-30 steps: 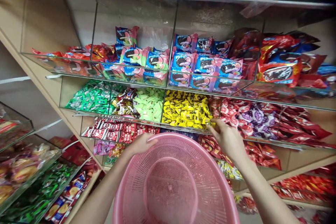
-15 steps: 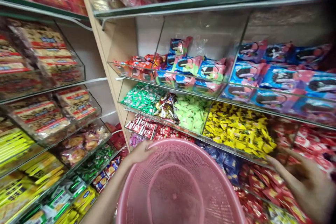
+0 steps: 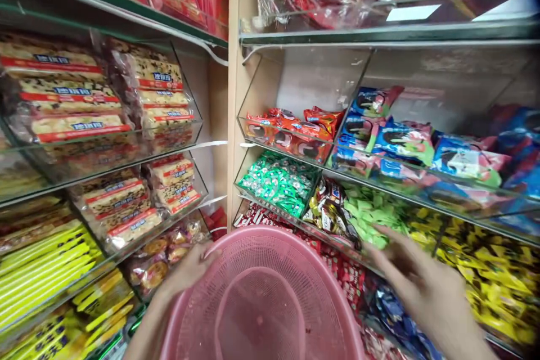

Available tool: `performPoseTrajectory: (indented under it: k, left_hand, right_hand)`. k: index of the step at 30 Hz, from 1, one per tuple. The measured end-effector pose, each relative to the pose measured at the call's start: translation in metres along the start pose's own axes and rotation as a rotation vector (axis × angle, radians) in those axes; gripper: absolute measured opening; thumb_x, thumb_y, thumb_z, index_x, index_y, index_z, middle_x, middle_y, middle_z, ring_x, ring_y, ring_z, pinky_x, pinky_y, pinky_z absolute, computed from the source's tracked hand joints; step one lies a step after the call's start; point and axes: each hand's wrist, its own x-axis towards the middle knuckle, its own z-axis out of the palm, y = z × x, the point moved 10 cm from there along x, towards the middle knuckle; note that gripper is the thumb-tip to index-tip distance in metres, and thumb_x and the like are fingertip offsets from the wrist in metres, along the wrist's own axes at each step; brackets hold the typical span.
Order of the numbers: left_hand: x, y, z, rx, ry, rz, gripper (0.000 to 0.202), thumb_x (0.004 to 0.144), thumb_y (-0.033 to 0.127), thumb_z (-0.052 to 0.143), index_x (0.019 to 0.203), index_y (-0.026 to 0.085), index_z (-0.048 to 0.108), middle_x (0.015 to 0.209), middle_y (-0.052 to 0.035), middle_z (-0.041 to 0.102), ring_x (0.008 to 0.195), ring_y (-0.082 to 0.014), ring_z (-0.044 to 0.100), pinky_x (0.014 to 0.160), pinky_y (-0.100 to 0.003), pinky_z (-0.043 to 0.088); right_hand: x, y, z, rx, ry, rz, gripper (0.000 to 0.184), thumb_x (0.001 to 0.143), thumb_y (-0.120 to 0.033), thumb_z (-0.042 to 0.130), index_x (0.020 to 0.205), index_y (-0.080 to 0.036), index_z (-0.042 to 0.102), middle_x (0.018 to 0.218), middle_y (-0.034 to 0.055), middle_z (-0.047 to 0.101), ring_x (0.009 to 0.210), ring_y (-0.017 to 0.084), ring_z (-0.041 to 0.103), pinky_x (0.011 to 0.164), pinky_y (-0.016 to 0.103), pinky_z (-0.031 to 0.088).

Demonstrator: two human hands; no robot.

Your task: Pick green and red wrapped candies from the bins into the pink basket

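My left hand (image 3: 192,261) grips the left rim of a pink plastic basket (image 3: 333,270), its thumb over the edge. The basket has perforated sides and nothing lies in it. My right hand (image 3: 415,275) reaches out over the shelf edge, fingers apart and blurred, holding nothing. Its fingertips are close to the light green wrapped candies (image 3: 373,211). Just left of those are brown and gold wrapped candies (image 3: 331,208), then green and white ones (image 3: 278,183). Yellow wrapped candies (image 3: 498,275) fill the bin right of my hand.
Clear bin fronts (image 3: 291,149) edge the shelves. Above sit orange-red packets (image 3: 304,126) and blue-pink packets (image 3: 403,140). A wooden upright (image 3: 235,95) divides this shelving from the left rack, which holds long wrapped pastries (image 3: 76,93) and yellow packs (image 3: 46,275). Dark blue packets (image 3: 396,309) lie lower right.
The view has turned left, so the shelves appear shifted right. My right hand has moved from beside the yellow candies to the light green ones. My left hand keeps hold of the basket.
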Motion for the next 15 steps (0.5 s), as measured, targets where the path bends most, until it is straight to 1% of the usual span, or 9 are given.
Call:
performPoseTrajectory:
  k: [1, 2, 3, 5, 7, 9, 11, 13, 15]
  left_hand:
    - [0.002, -0.003, -0.009, -0.010, 0.014, 0.000, 0.045, 0.077, 0.055, 0.042, 0.079, 0.015, 0.061, 0.073, -0.0009, 0.060, 0.072, -0.0163, 0.052, 0.068, -0.026, 0.044]
    - [0.005, -0.006, -0.016, -0.024, 0.018, 0.004, 0.044, 0.077, 0.055, 0.043, 0.081, 0.015, 0.062, 0.074, -0.0015, 0.062, 0.074, -0.0176, 0.054, 0.071, -0.027, 0.045]
    - [0.008, -0.008, -0.022, -0.044, 0.018, 0.012, 0.044, 0.077, 0.054, 0.044, 0.085, 0.015, 0.063, 0.075, -0.0021, 0.063, 0.077, -0.0188, 0.055, 0.074, -0.028, 0.045]
    - [0.014, -0.013, -0.027, -0.084, 0.000, 0.032, 0.044, 0.077, 0.053, 0.045, 0.092, 0.015, 0.063, 0.081, -0.0035, 0.065, 0.083, -0.0207, 0.056, 0.080, -0.031, 0.045]
    - [0.020, -0.020, -0.029, -0.114, -0.027, 0.045, 0.045, 0.078, 0.051, 0.045, 0.097, 0.015, 0.063, 0.086, -0.0042, 0.066, 0.085, -0.0211, 0.057, 0.085, -0.032, 0.043]
    - [0.025, -0.028, -0.029, -0.129, -0.040, 0.043, 0.045, 0.079, 0.051, 0.045, 0.099, 0.015, 0.062, 0.087, -0.0041, 0.066, 0.085, -0.0207, 0.057, 0.087, -0.032, 0.043]
    - [0.030, -0.037, -0.032, -0.125, -0.030, 0.032, 0.045, 0.078, 0.051, 0.047, 0.099, 0.015, 0.063, 0.087, -0.0035, 0.067, 0.082, -0.0205, 0.057, 0.086, -0.032, 0.043]
    - [0.032, -0.045, -0.037, -0.113, -0.003, 0.017, 0.045, 0.076, 0.052, 0.049, 0.097, 0.016, 0.064, 0.084, -0.0028, 0.067, 0.079, -0.0206, 0.058, 0.083, -0.032, 0.045]
    - [0.033, -0.049, -0.042, -0.106, 0.017, 0.011, 0.044, 0.074, 0.052, 0.051, 0.094, 0.016, 0.065, 0.081, -0.0023, 0.067, 0.077, -0.0209, 0.058, 0.080, -0.032, 0.046]
  right_hand:
    - [0.017, -0.021, 0.023, 0.018, -0.046, -0.050, 0.038, 0.082, -0.043, 0.050, 0.114, -0.023, 0.052, 0.062, -0.0005, 0.060, 0.046, 0.012, 0.051, 0.049, 0.024, 0.043]
    - [0.032, -0.038, 0.048, 0.025, -0.115, -0.083, 0.036, 0.084, -0.041, 0.047, 0.115, -0.023, 0.051, 0.062, -0.0010, 0.059, 0.047, 0.012, 0.051, 0.051, 0.025, 0.043]
    - [0.048, -0.052, 0.069, 0.026, -0.157, -0.118, 0.034, 0.085, -0.040, 0.044, 0.114, -0.023, 0.052, 0.062, -0.0009, 0.059, 0.050, 0.012, 0.052, 0.054, 0.025, 0.044]
    - [0.074, -0.073, 0.106, 0.015, -0.221, -0.177, 0.032, 0.087, -0.037, 0.042, 0.112, -0.022, 0.053, 0.074, 0.0019, 0.062, 0.061, 0.014, 0.057, 0.062, 0.026, 0.045]
    - [0.093, -0.084, 0.134, -0.024, -0.257, -0.230, 0.029, 0.087, -0.034, 0.042, 0.110, -0.021, 0.055, 0.087, 0.0051, 0.062, 0.074, 0.016, 0.059, 0.068, 0.028, 0.045]
    - [0.107, -0.087, 0.155, -0.080, -0.287, -0.261, 0.028, 0.087, -0.032, 0.043, 0.108, -0.020, 0.057, 0.094, 0.0068, 0.060, 0.081, 0.017, 0.059, 0.071, 0.028, 0.044]
    - [0.117, -0.088, 0.168, -0.135, -0.307, -0.263, 0.027, 0.087, -0.032, 0.043, 0.106, -0.020, 0.059, 0.093, 0.0072, 0.059, 0.083, 0.018, 0.058, 0.071, 0.027, 0.043]
    - [0.124, -0.087, 0.174, -0.173, -0.311, -0.251, 0.028, 0.087, -0.033, 0.043, 0.104, -0.020, 0.061, 0.091, 0.0069, 0.058, 0.081, 0.017, 0.057, 0.069, 0.026, 0.042]
    - [0.128, -0.087, 0.177, -0.189, -0.315, -0.243, 0.028, 0.087, -0.035, 0.043, 0.102, -0.021, 0.062, 0.089, 0.0064, 0.056, 0.078, 0.016, 0.057, 0.067, 0.026, 0.042]
